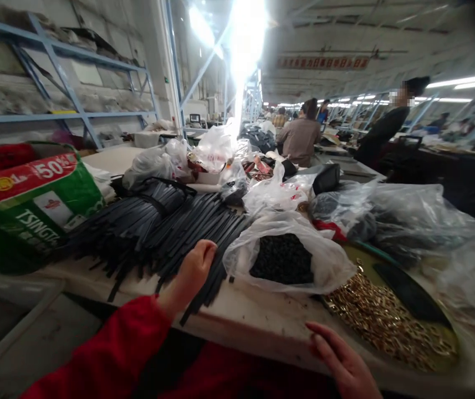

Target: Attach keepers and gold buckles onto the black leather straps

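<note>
My left hand (191,273) is closed above the near ends of a spread pile of dark strips (195,230); whatever its fingers hold is too small to make out. Low on the right, my right hand (339,357) is held at the table's front edge with its fingers apart and nothing between them. An open white plastic bag (237,257) full of small black pieces (282,259) stands between and beyond the hands. Right of it, many gold-coloured metal pieces (381,316) lie on a greenish round tray (449,332).
A green and red bag (37,216) stands at the left. Clear plastic bags (412,213) and more white bags (279,191) crowd the back of the table (245,310). Blue shelving (66,83) lines the left wall. Further off are a seated person (301,136) and a standing person (391,127).
</note>
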{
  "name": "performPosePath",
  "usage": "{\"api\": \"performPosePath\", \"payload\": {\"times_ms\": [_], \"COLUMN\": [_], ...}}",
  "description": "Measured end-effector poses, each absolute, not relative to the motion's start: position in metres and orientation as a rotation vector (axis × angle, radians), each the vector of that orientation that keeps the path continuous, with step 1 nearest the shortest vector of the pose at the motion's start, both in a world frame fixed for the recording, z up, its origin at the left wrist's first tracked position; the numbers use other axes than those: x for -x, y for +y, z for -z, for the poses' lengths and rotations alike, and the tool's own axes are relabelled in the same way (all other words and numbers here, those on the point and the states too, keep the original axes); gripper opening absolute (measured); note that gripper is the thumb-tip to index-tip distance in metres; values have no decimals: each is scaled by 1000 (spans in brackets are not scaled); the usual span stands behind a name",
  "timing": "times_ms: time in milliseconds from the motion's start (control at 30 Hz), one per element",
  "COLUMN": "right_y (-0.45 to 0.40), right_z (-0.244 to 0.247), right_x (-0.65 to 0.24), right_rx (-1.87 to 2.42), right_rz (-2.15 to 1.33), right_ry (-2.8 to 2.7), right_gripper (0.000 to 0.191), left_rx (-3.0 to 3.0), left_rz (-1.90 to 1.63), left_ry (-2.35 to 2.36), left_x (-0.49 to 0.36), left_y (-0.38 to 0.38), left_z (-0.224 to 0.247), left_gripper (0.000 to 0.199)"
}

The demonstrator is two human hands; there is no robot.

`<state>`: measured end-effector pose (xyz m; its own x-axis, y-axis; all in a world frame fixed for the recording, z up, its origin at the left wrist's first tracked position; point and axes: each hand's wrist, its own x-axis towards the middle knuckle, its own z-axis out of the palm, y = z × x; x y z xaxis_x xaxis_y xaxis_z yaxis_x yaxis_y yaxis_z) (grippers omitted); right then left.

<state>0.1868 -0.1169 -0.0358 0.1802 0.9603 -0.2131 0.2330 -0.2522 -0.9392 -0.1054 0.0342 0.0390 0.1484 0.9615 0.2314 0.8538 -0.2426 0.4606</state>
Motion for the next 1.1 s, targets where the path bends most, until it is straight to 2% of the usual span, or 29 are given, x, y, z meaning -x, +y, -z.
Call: {"api": "performPosePath", "payload": {"times_ms": [67,133,233,333,467,600,833,1100], "right_y": [-102,-88,-74,-72,-80,-86,-88,-89], "right_z": [26,16,10,15,25,30,38,44], "right_x": [-157,-136,-131,-142,-156,-168,-179,-186], "right_rx": [1497,1304,1262,1311,1338,1360,1360,1378], "right_rz": [-1336,-1482,-1444,-1421,-1437,-1397,-1406,-1363], "right_ry": [-1158,-1114,-888,-757,-676,-633,-585,-587], "right_gripper": [55,63,48,37,34,33,32,33], "left_rx": [-2091,-2021,-1881,-1655,-1226,-995,-882,-940], "left_rz": [-898,-778,-579,-474,-230,-194,-193,-112], "left_ry": [1476,1248,1132,1132,1028,965,910,1001], "left_x": [94,84,73,65,54,46,41,54], "left_y": [-15,-54,-84,-86,-80,-80,-79,-76], "left_z": [-28,-15,-2,0,-2,-3,-4,3], "left_gripper": [24,22,24,26,24,24,29,18]}}
